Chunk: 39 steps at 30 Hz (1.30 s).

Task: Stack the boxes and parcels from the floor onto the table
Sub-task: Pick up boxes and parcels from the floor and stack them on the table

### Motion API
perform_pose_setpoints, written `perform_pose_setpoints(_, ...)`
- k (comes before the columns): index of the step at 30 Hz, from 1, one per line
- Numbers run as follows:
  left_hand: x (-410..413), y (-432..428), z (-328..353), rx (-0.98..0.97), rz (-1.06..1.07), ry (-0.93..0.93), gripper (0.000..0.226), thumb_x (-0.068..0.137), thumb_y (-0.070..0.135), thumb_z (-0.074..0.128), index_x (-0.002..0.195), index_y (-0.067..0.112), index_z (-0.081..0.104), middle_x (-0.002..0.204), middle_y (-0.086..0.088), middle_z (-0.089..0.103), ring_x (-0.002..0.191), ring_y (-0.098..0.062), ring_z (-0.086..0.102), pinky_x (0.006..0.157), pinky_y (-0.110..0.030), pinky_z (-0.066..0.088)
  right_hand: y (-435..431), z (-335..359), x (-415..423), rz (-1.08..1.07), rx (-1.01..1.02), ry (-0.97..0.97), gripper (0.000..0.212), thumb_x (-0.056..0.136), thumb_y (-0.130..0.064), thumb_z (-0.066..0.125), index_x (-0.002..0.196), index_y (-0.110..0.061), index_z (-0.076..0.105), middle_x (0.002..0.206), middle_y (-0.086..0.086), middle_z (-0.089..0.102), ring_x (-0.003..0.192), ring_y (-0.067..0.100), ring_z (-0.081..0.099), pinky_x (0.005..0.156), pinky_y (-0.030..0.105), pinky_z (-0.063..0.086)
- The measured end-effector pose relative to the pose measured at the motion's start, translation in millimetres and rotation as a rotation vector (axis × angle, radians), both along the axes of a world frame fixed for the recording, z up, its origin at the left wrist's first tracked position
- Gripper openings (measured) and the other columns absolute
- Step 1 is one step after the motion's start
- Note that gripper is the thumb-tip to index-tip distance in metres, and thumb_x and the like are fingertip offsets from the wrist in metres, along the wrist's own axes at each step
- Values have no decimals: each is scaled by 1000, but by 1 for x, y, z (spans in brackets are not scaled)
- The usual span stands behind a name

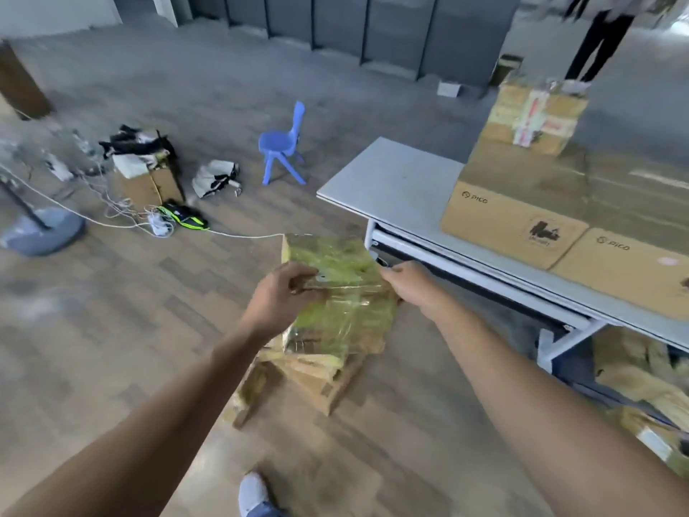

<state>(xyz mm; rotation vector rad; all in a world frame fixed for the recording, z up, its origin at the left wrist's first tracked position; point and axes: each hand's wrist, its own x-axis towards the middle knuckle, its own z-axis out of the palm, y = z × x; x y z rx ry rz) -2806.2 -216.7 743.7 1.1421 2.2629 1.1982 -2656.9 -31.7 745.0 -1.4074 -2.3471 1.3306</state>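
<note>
A parcel wrapped in shiny yellow-green tape (343, 292) is held above the floor, left of the table's near corner. My left hand (283, 296) grips its left side with the thumb on top. My right hand (410, 285) holds its right edge, fingers curled behind it. Beneath it, flattened brown cardboard boxes (317, 378) lie on the floor. On the grey table (391, 181) stand two brown PICO boxes (522, 218) side by side, with a smaller taped box (537, 117) stacked on top.
More parcels (641, 371) lie under the table at the right. A blue child's chair (283, 143), an open box of clutter (149, 169), white cables (123, 214) and a fan base (41, 233) lie on the floor to the left. A person stands at the far right (600, 35).
</note>
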Motion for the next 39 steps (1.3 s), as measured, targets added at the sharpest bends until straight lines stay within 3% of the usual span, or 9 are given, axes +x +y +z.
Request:
perform_pose_setpoints(4, 19, 49, 52, 99, -46, -1, 29, 77, 14, 76, 95, 35, 66, 78, 11, 64, 68, -3, 55, 69, -19, 41, 29, 52, 55, -57, 35, 141, 44, 94, -43, 50, 81, -3, 64, 83, 21, 65, 77, 27, 63, 65, 30, 45)
perform_pose_setpoints(8, 43, 95, 94, 228, -95, -77, 28, 81, 8, 72, 93, 33, 65, 80, 6, 68, 66, -1, 59, 62, -10, 45, 60, 91, 104, -107, 52, 305, 54, 93, -61, 41, 116, -20, 68, 115, 3, 67, 112, 25, 61, 95, 43, 51)
perform_pose_setpoints(12, 74, 138, 112, 294, -179, -177, 24, 84, 1, 68, 100, 18, 65, 79, 4, 68, 64, 2, 60, 64, -12, 46, 86, 108, 144, -165, 45, 371, 52, 81, -74, 39, 104, -35, 65, 114, -12, 63, 100, 7, 62, 66, 24, 58)
perform_pose_setpoints(15, 91, 174, 118, 340, -228, -232, 24, 84, 0, 68, 99, 18, 66, 81, 2, 68, 60, 5, 59, 59, -9, 46, 112, 110, 168, -212, 46, 390, 59, 79, -74, 40, 113, -33, 63, 122, -11, 61, 109, 10, 58, 82, 35, 58)
perform_pose_setpoints(18, 99, 214, 122, 392, -292, -243, 26, 83, 0, 68, 95, 23, 67, 81, 6, 67, 62, 5, 59, 59, -8, 45, 142, 117, 184, -230, 34, 434, 33, 92, -61, 44, 118, -45, 55, 120, -19, 57, 109, 1, 55, 78, 30, 58)
perform_pose_setpoints(21, 98, 260, 125, 403, -388, -235, 30, 83, -1, 68, 93, 27, 67, 84, 9, 67, 66, 1, 59, 60, -10, 46, 179, 126, 193, -268, 69, 422, 29, 94, -55, 47, 121, -45, 52, 118, -23, 55, 101, 0, 57, 78, 32, 59)
perform_pose_setpoints(28, 77, 384, 140, 325, -687, -282, 29, 83, 1, 68, 96, 27, 69, 95, 0, 71, 94, -37, 64, 83, -41, 52, 281, 141, 199, -481, 185, 229, 85, 66, -74, 55, 142, -43, 31, 132, -8, 47, 101, 15, 58, 90, 43, 52)
perform_pose_setpoints(31, 74, 434, 144, 299, -778, -254, 31, 84, 2, 69, 94, 31, 69, 88, 10, 69, 80, -25, 60, 74, -26, 48, 326, 141, 203, -544, 240, 153, 74, 78, -61, 57, 145, -40, 33, 143, -3, 47, 120, 21, 51, 99, 41, 45)
perform_pose_setpoints(39, 85, 525, 140, 240, -932, -283, 28, 84, -8, 63, 93, 17, 68, 81, 2, 70, 78, -10, 68, 71, -15, 49, 399, 134, 239, -615, 338, 50, 52, 90, -47, 55, 139, -36, 43, 121, -7, 52, 86, 2, 52, 60, 18, 35)
